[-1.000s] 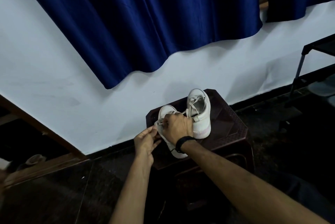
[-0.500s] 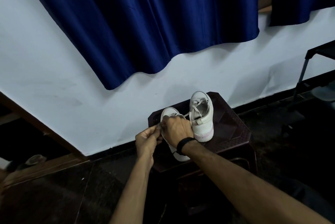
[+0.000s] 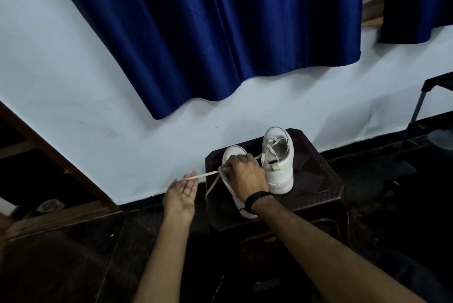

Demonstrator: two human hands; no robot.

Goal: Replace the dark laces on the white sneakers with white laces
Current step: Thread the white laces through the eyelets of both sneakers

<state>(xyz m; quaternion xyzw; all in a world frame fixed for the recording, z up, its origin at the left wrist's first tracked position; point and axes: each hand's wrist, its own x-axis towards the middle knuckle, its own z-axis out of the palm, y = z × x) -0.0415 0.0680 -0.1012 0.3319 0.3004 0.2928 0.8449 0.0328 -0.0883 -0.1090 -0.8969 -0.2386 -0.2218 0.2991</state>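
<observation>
Dark stool [image 3: 316, 180] against white wall, blue curtain [image 3: 220, 32] above; two white sneakers on it. Near sneaker [image 3: 232, 153]: right hand [image 3: 245, 175] curled over its top. White lace [image 3: 208, 174] runs taut leftward from it, pinched at left hand's [image 3: 182, 192] fingertips. Far sneaker [image 3: 278, 158]: laced, unheld, just beside.

Two sneakers side by side on stool [image 3: 316, 180]: left sneaker [image 3: 234, 155] under right hand [image 3: 245, 175], right sneaker [image 3: 279, 162] beside it; left hand [image 3: 182, 192] left of stool, lace [image 3: 207, 175] stretched between; curtain [image 3: 220, 32] on wall [image 3: 61, 81] behind
</observation>
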